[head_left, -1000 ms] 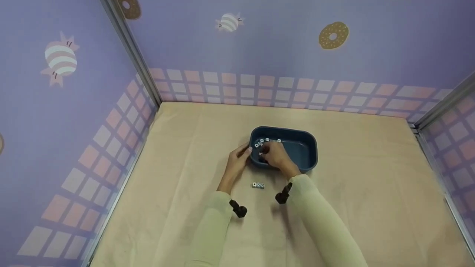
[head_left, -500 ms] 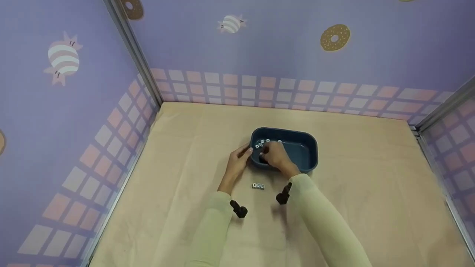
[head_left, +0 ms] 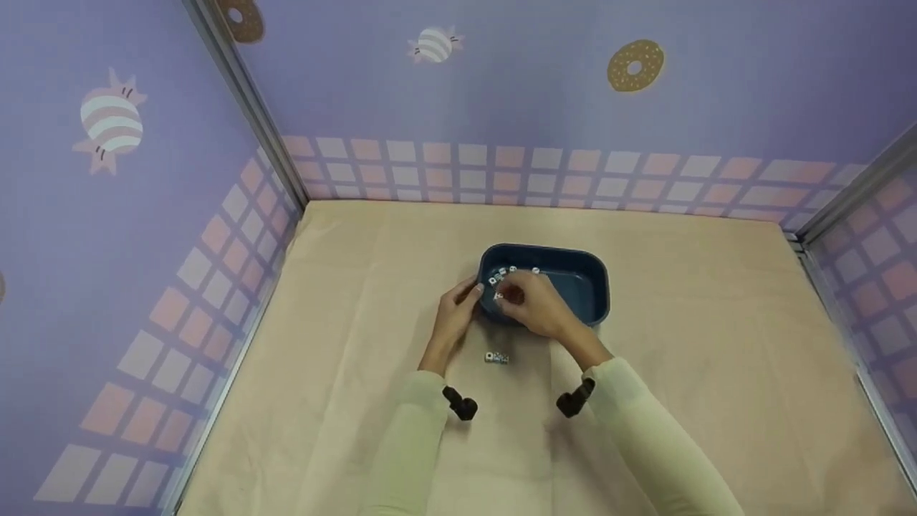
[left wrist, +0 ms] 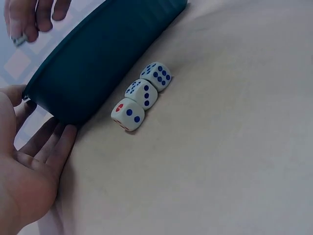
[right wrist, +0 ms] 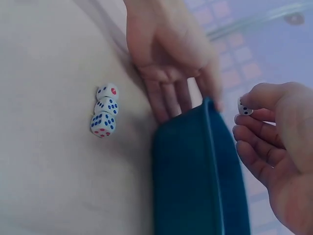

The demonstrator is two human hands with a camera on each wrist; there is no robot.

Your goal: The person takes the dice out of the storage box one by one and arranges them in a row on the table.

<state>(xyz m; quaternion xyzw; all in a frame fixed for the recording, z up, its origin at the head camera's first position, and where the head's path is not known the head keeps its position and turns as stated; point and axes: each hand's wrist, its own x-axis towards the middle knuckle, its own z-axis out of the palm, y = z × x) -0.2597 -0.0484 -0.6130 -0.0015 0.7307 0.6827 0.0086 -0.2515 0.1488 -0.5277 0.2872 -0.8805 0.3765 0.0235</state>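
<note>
Head view: right hand (head_left: 537, 308) pinches a die (right wrist: 246, 108) above the left end of the blue bin (head_left: 580, 290), left hand (head_left: 454, 315) touches that end, fingers extended; three dice (head_left: 497, 357) line the desk (head_left: 680, 322) near its near edge's left corner

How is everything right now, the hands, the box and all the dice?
Box: open on top, no lid
Cloth: spread out, a bit creased
Left hand: holding one end of the box
Right hand: pinching one die
That die: held up in the air
Dice inside the box: lying loose
Three dice outside: lined up, touching
</note>
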